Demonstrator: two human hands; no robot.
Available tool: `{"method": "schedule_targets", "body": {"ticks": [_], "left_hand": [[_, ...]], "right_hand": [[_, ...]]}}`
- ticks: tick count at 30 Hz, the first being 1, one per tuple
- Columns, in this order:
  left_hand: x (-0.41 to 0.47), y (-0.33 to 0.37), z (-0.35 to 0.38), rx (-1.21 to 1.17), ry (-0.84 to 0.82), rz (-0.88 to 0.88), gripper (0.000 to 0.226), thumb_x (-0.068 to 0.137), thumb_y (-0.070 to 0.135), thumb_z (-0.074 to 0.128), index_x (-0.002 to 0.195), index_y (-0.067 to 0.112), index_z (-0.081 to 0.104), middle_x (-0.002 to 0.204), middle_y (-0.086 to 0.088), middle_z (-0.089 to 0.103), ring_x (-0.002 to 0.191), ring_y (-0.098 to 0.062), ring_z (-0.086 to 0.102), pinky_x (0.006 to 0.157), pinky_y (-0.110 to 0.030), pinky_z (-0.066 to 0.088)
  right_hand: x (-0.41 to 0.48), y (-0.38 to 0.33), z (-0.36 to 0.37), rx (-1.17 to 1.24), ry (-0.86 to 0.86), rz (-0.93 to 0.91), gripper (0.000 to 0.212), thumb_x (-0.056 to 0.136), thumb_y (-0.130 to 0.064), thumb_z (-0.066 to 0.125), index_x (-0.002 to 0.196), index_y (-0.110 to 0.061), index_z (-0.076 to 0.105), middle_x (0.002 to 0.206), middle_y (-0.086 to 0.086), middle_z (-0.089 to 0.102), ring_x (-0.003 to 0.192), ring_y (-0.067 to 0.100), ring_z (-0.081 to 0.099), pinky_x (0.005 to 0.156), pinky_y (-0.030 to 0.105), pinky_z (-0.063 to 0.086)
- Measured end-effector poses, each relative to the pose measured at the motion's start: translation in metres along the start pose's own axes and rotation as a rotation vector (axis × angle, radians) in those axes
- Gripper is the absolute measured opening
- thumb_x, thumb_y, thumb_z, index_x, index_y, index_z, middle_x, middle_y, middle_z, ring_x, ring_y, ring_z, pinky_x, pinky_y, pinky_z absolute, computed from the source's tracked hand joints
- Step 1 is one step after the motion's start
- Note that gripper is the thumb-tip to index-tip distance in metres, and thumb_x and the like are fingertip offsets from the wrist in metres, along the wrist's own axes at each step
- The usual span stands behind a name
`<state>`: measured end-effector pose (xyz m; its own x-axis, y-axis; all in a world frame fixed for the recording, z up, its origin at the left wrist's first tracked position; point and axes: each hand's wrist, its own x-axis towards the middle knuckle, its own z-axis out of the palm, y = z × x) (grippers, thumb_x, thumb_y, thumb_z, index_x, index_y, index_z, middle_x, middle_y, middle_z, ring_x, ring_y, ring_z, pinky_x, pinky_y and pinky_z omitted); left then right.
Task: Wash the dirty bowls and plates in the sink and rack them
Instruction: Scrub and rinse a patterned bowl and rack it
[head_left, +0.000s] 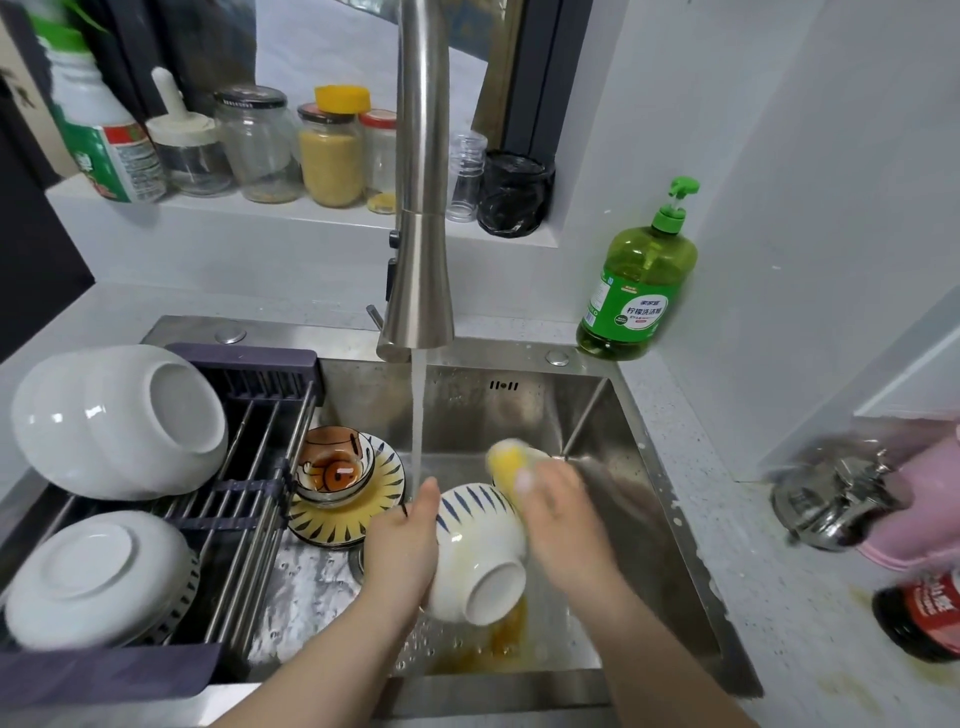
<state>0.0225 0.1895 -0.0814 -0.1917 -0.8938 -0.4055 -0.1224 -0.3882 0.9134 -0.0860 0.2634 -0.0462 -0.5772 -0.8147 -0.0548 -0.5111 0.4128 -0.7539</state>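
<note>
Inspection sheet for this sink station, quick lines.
Surface: steel sink, faucet running, orange residue on the bottom.
Job's things: striped bowl held tilted in the sink; sauce-stained small bowl on striped plate, unwashed; two white bowls upturned on the rack.
Clutter: dish soap bottle, dark bottle on the counter.
Hands: left hand grips the striped bowl; right hand holds a yellow sponge.
Cables: nothing seen.
Surroundings: jars on the window sill.

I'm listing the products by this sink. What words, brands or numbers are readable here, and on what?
"柠檬洗洁精": on the green label of the dish soap bottle; the brand line above it and the small print below are too small to read.
White bottle on the ledge: green and red label, print too blurred to read.
Dark bottle at the right edge: red label, white characters too blurred to read.
</note>
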Motion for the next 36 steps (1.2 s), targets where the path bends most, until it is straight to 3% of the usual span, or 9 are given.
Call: {"method": "schedule_targets", "body": {"ticks": [2,6,12,18,22,27,30,33,36], "left_hand": [[0.001,0.002,0.004,0.028,0.041,0.027,0.045,0.092,0.033,0.05,0.06,0.002,0.049,0.065,-0.016,0.053,0.066,-0.026,0.047,0.066,-0.032,0.035],[0.003,0.002,0.006,-0.094,0.035,-0.025,0.033,0.091,0.009,0.055,0.058,0.006,0.052,0.057,-0.01,0.051,0.059,-0.025,0.048,0.057,-0.029,0.037],[-0.004,0.005,0.015,0.014,0.03,0.038,0.048,0.093,0.035,0.048,0.055,0.005,0.046,0.057,-0.01,0.047,0.062,-0.025,0.044,0.065,-0.031,0.033],[-0.006,0.012,0.013,0.065,-0.036,0.159,0.038,0.086,-0.004,0.054,0.052,0.011,0.046,0.05,-0.001,0.048,0.057,-0.019,0.042,0.054,-0.026,0.038],[-0.009,0.011,0.013,-0.028,0.013,0.112,0.052,0.092,0.031,0.053,0.048,0.009,0.037,0.05,-0.007,0.041,0.06,-0.024,0.041,0.063,-0.032,0.031],[-0.007,0.011,0.014,-0.158,-0.041,0.022,0.044,0.092,0.018,0.055,0.049,0.008,0.049,0.039,-0.001,0.049,0.057,-0.023,0.046,0.06,-0.031,0.038],[-0.011,0.008,0.012,-0.177,-0.051,0.018,0.046,0.084,0.041,0.052,0.056,0.005,0.046,0.049,-0.009,0.047,0.051,-0.021,0.044,0.047,-0.026,0.034],[-0.019,0.018,0.011,-0.362,-0.094,-0.042,0.037,0.091,0.034,0.049,0.065,0.007,0.055,0.047,-0.002,0.059,0.043,-0.013,0.057,0.042,-0.019,0.044],[-0.024,0.036,0.014,-0.543,-0.149,-0.067,0.025,0.096,0.029,0.044,0.079,0.015,0.057,0.057,0.003,0.067,0.053,-0.012,0.064,0.054,-0.026,0.053]], "right_hand": [[-0.012,-0.009,0.017,-0.388,0.092,-0.207,0.048,0.09,-0.038,0.023,0.126,-0.028,0.054,0.122,-0.008,0.053,0.109,0.021,0.048,0.092,0.035,0.035],[-0.029,-0.012,0.035,-0.49,0.208,-0.466,0.035,0.077,-0.034,0.038,0.109,-0.032,0.052,0.106,-0.002,0.063,0.089,0.018,0.042,0.078,0.031,0.03],[0.007,0.007,0.003,-0.272,0.095,0.003,0.047,0.095,-0.029,0.019,0.132,-0.024,0.048,0.136,-0.001,0.047,0.118,0.021,0.041,0.097,0.028,0.031],[-0.027,-0.014,0.037,-0.425,0.316,-0.454,0.038,0.072,-0.032,0.042,0.107,-0.031,0.057,0.102,-0.001,0.065,0.089,0.019,0.046,0.076,0.033,0.034],[-0.008,0.001,0.017,-0.313,0.377,-0.097,0.044,0.085,-0.024,0.035,0.12,-0.018,0.06,0.119,0.001,0.059,0.101,0.021,0.052,0.084,0.029,0.045],[-0.038,0.001,0.046,-0.431,0.461,-0.467,0.04,0.073,-0.032,0.041,0.112,-0.03,0.051,0.114,0.0,0.05,0.094,0.022,0.042,0.08,0.036,0.032],[-0.019,-0.004,0.026,-0.438,0.355,-0.257,0.047,0.076,-0.033,0.031,0.114,-0.026,0.059,0.116,0.001,0.059,0.097,0.023,0.052,0.081,0.033,0.04],[-0.002,-0.004,-0.009,0.2,0.067,0.224,0.034,0.097,-0.034,0.031,0.104,-0.022,0.062,0.111,0.0,0.061,0.092,0.013,0.055,0.071,0.023,0.044],[-0.012,0.003,-0.007,0.833,0.021,0.398,0.028,0.098,-0.037,0.038,0.108,-0.026,0.062,0.098,0.0,0.066,0.082,0.009,0.061,0.058,0.018,0.049]]}}
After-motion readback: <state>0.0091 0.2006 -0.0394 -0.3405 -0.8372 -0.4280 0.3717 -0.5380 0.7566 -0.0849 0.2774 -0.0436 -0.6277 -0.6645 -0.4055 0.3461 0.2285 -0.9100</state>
